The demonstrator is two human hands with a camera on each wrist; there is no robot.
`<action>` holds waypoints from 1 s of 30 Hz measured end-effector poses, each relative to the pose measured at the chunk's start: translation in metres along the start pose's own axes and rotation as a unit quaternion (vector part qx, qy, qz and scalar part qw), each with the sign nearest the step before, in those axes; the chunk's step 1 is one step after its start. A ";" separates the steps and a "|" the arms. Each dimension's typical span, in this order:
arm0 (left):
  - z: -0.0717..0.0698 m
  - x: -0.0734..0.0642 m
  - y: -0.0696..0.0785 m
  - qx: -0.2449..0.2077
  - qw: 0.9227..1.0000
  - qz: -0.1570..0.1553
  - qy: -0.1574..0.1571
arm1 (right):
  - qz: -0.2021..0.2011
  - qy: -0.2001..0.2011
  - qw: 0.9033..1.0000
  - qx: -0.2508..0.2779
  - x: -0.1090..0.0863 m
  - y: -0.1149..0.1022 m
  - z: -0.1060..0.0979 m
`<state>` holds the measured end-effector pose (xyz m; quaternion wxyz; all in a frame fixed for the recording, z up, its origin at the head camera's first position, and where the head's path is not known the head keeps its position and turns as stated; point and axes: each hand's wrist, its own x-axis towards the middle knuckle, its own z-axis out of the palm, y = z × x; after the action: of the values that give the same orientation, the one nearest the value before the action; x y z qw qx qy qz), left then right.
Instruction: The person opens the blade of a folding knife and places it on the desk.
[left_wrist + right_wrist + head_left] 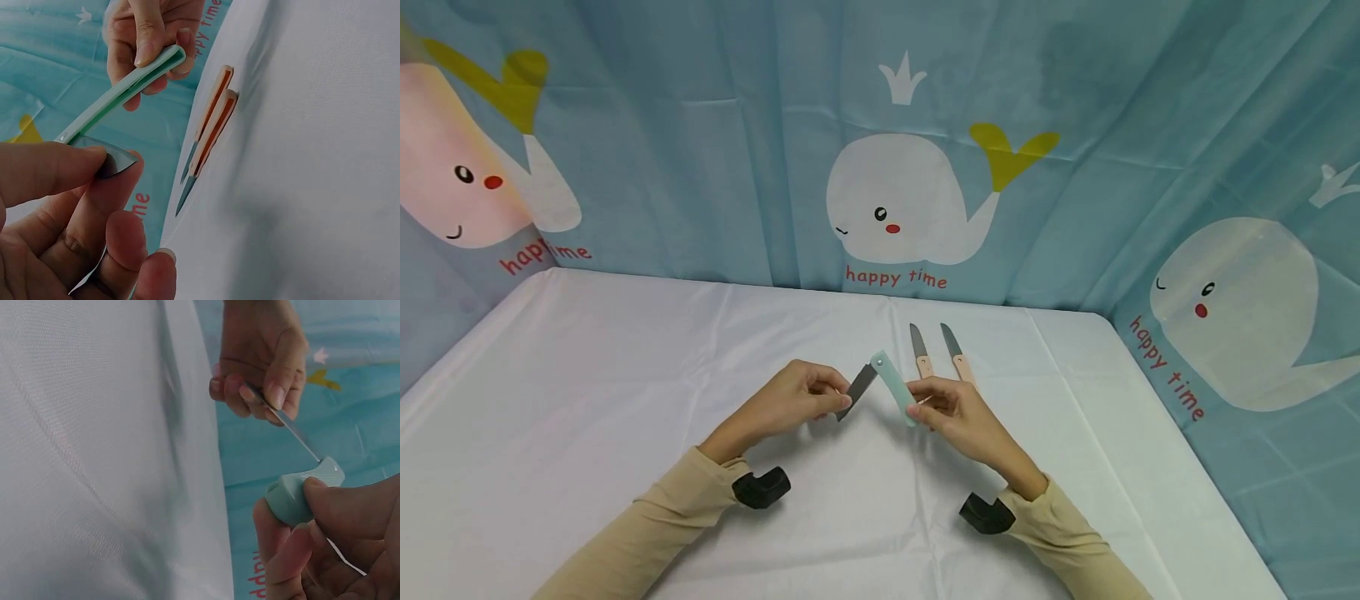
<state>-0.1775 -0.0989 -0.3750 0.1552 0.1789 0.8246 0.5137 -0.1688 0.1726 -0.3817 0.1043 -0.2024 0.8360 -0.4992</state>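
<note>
Between both hands, above the white tablecloth, is a folding knife with a mint green handle and a grey blade. It is partly unfolded, blade and handle making an upside-down V with the pivot on top. My left hand pinches the blade near its tip between thumb and forefinger. My right hand grips the free end of the handle with thumb and fingers. In the left wrist view the slot in the green handle shows, and the blade tip pokes out past the left thumb.
Two unfolded knives with pale pink handles, a left one and a right one, lie side by side on the white tablecloth just beyond my right hand. A blue curtain with printed whales stands behind and beside the table.
</note>
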 end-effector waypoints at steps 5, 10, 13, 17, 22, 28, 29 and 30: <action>-0.006 -0.001 0.000 0.001 1.000 -0.002 -0.011 | 0.005 -0.001 1.000 0.001 -0.001 -0.003 0.000; -0.009 -0.001 0.001 -0.015 0.999 -0.012 -0.027 | 0.011 0.006 1.000 0.005 -0.001 -0.004 0.002; -0.008 -0.001 0.002 -0.023 0.999 -0.018 -0.028 | 0.011 0.012 1.000 0.011 -0.001 -0.004 0.002; -0.006 -0.001 0.002 -0.019 1.000 -0.012 -0.021 | 0.010 0.014 1.000 0.018 0.000 -0.003 0.003; -0.004 0.000 0.002 -0.006 1.000 -0.007 -0.004 | 0.004 0.009 1.000 0.018 0.000 -0.003 0.003; -0.005 0.000 0.002 0.007 1.000 -0.010 -0.001 | 0.002 -0.002 1.000 0.008 0.000 -0.004 0.002; -0.005 -0.001 0.002 0.009 1.000 -0.012 -0.001 | 0.002 -0.003 1.000 0.007 0.000 -0.004 0.002; -0.006 -0.001 0.003 0.009 1.000 -0.014 -0.002 | 0.003 -0.004 1.000 0.006 0.000 -0.004 0.002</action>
<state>-0.1788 -0.1032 -0.3699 0.1623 0.1701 0.8314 0.5035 -0.1665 0.1692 -0.3795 0.1107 -0.2015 0.8330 -0.5032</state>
